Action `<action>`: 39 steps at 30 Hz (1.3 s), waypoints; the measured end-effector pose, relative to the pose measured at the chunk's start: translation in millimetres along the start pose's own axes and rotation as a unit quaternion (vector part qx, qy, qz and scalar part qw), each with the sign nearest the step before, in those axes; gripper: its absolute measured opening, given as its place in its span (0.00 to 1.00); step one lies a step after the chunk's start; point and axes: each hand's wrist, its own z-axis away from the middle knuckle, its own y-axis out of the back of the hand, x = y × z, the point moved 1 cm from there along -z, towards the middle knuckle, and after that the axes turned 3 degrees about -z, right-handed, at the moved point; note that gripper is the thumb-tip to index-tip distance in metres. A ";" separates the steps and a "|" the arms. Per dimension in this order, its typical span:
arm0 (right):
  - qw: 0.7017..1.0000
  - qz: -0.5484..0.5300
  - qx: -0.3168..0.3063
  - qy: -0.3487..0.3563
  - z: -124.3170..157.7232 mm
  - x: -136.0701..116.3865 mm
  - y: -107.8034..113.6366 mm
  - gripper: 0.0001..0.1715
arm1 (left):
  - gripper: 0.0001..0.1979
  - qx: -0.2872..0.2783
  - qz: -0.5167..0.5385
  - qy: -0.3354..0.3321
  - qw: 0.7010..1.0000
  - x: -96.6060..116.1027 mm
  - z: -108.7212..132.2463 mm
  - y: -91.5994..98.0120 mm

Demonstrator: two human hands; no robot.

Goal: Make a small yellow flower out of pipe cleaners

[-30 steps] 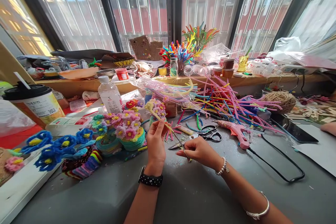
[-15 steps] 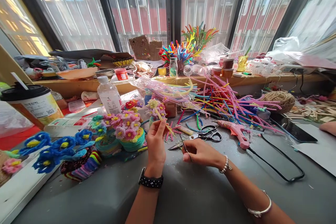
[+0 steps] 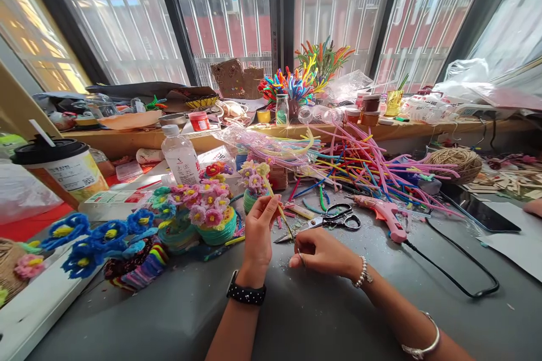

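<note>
My left hand (image 3: 260,225) pinches a pale yellow pipe cleaner stem (image 3: 268,185) between thumb and fingertips. The stem slants from a pale yellow fuzzy flower (image 3: 261,171) at its upper end down towards my other hand. My right hand (image 3: 319,252) is closed around a thin dark metal tool (image 3: 301,254); whether it is small scissors or tweezers I cannot tell. The tool's tip is at the stem's lower end. Just behind my right hand lie larger black-handled scissors (image 3: 339,218). A cluster of pink pipe cleaner flowers (image 3: 209,203) stands to the left of my left hand.
A pink glue gun (image 3: 387,217) with a black cord lies at right, near a phone (image 3: 483,211). Loose pipe cleaners (image 3: 372,166) pile up behind. Blue flowers (image 3: 110,234), a water bottle (image 3: 180,155) and a drink cup (image 3: 63,169) stand left. Another person's hand (image 3: 533,207) shows at right.
The view has shifted slightly. The yellow flower and its stem have tilted a little to the right, and the tool's tip has turned in closer to the stem's lower end.
</note>
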 end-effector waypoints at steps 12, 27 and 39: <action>0.995 -0.036 0.095 0.010 -4.5 6.7 -5.5 0.26 | 0.06 0.037 0.049 0.009 0.998 2.2 -2.8 2.4; 0.999 -0.028 -0.013 0.014 1.7 3.5 8.8 0.35 | 0.08 0.018 0.021 0.018 0.999 0.8 -1.6 2.1; 1.000 -0.006 0.023 0.019 -0.6 1.8 -1.0 0.29 | 0.06 -0.022 -0.017 0.013 1.000 -0.5 -0.1 -0.6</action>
